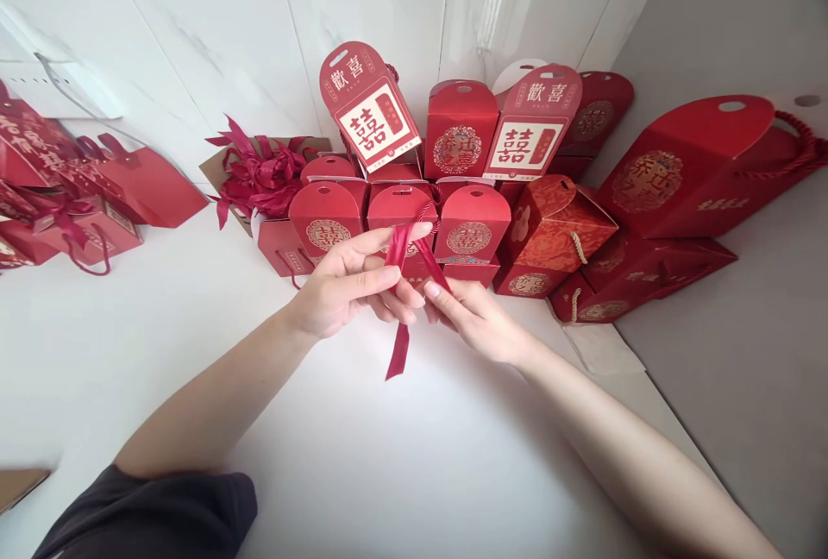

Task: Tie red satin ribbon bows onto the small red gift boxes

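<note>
My left hand (353, 283) and my right hand (475, 317) meet over the white table, in front of a row of small red gift boxes. Both pinch the same dark red ribbon (399, 343). The ribbon loops up from the fingers of my left hand toward the red box (401, 210) just behind, and one loose end hangs down below my hands. My right hand grips a strand that slants down from the loop. Whether the ribbon is tied to the box I cannot tell.
Several red gift boxes (469, 227) stand stacked against the marble wall, two with tall tags (368, 106). A cardboard tray of loose red ribbons (259, 171) sits at the left. Red bags (84, 188) lie far left; larger boxes (699, 166) at right.
</note>
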Available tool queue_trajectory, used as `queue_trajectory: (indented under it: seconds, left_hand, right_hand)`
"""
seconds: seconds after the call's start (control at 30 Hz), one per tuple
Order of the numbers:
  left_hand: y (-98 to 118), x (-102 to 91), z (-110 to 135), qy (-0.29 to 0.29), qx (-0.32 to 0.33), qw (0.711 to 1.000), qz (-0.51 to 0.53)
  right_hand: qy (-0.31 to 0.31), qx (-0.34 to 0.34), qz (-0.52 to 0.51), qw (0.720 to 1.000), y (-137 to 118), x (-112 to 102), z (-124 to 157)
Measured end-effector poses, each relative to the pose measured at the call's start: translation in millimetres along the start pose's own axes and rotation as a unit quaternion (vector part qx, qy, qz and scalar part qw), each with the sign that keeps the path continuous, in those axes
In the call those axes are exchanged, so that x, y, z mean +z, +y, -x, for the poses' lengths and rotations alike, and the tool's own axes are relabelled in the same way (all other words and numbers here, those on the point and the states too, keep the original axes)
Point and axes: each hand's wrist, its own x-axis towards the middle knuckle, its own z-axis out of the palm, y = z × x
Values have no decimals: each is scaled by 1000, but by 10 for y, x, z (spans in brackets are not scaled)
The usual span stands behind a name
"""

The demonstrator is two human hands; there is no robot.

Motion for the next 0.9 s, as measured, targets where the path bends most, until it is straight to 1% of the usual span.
queue_trajectory:
  seconds: [0.07, 0.13, 0.17, 0.23, 0.3, 0.4, 0.47, 0.53, 0.6, 0.67, 0.73, 0.9]
  left_hand:
    - [33, -18, -6, 17, 8, 998, -57]
    - [48, -32, -25, 39, 1, 991, -129]
    - [44, -36, -37, 50, -7, 985, -167]
    - [9, -38, -64, 58, -33, 971, -228]
    - [-54, -35, -85, 40, -63, 962, -262]
    - [-148, -24, -91, -28, -117, 956, -268]
    - [-180, -11, -83, -72, -164, 951, -253]
    - [-182, 7, -76, -103, -207, 946, -229]
    - [-167, 23, -74, -127, -226, 944, -202]
    - [-152, 28, -72, -156, -228, 945, -174]
    - [-148, 19, -68, -179, -212, 948, -154]
    - [-128, 14, -43, -175, -152, 965, -123]
  right_hand:
    - [-80, -2, 6, 997, -61, -24, 31]
    - [-144, -2, 12, 990, -154, -48, 75]
    - [-166, -4, 12, 986, -208, -62, 99]
    - [-186, -24, 2, 982, -317, -102, 146]
    - [-177, -54, -20, 982, -398, -167, 183]
    - [-145, -82, -81, 983, -425, -295, 210]
    - [-126, -83, -122, 981, -390, -373, 210]
    - [-107, -82, -142, 981, -341, -422, 199]
    - [-98, -83, -151, 980, -297, -434, 177]
    - [-101, -86, -144, 981, -258, -416, 146]
    - [-104, -87, -137, 981, -217, -382, 111]
    - [-68, -76, -163, 981, -79, -297, 47]
